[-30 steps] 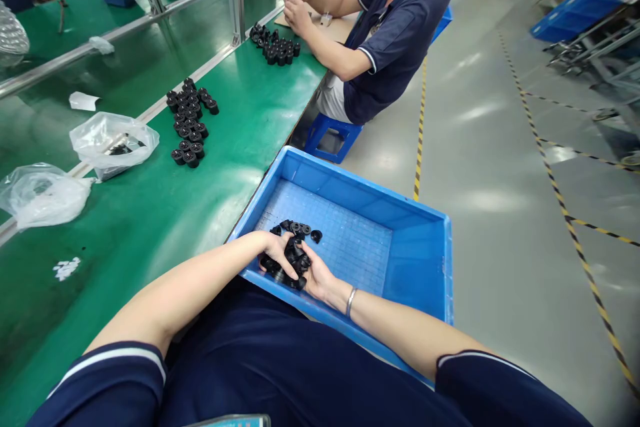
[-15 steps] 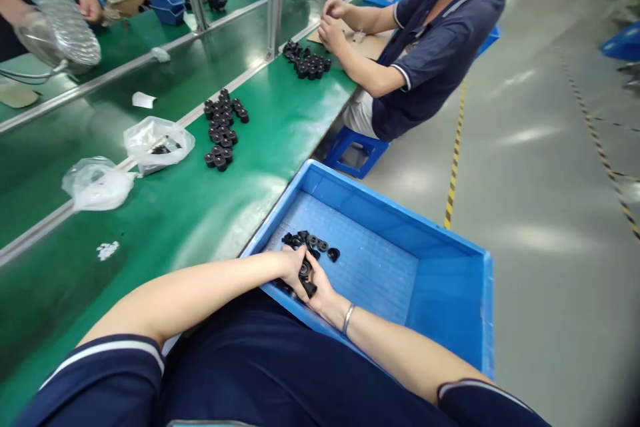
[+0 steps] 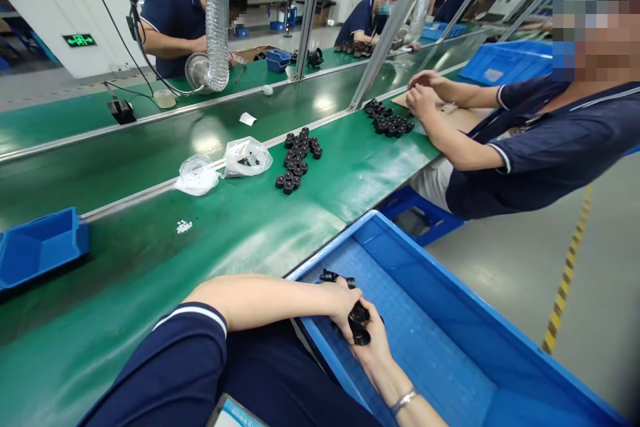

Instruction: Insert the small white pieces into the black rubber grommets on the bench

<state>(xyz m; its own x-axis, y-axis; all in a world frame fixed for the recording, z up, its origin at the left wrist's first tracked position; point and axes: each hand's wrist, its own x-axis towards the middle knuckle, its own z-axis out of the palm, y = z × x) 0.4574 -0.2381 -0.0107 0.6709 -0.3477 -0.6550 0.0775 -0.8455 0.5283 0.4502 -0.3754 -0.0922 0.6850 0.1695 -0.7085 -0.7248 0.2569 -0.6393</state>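
In the blue crate point(image 3: 450, 303), still curling the fingers of left hand point(image 3: 340, 307) and right hand point(image 3: 375, 340) around black parts point(image 3: 360, 313), showing fewer loose pieces point(image 3: 329, 275) than before, apparently gathering closer.

A worker wears a navy shirt point(image 3: 280, 367) — its short left sleeve point(image 3: 175, 353) edged with a white stripe point(image 3: 193, 308) — with a silver-coloured bracelet point(image 3: 404, 401) circling the right wrist point(image 3: 391, 383) and a blue-and-white badge point(image 3: 235, 412) partly visible.

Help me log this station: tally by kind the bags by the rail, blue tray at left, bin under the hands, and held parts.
Plastic bags: 2
Blue tray: 1
Blue bin: 1
Held black parts: overlapping, cannot tell
Total without held parts: 4
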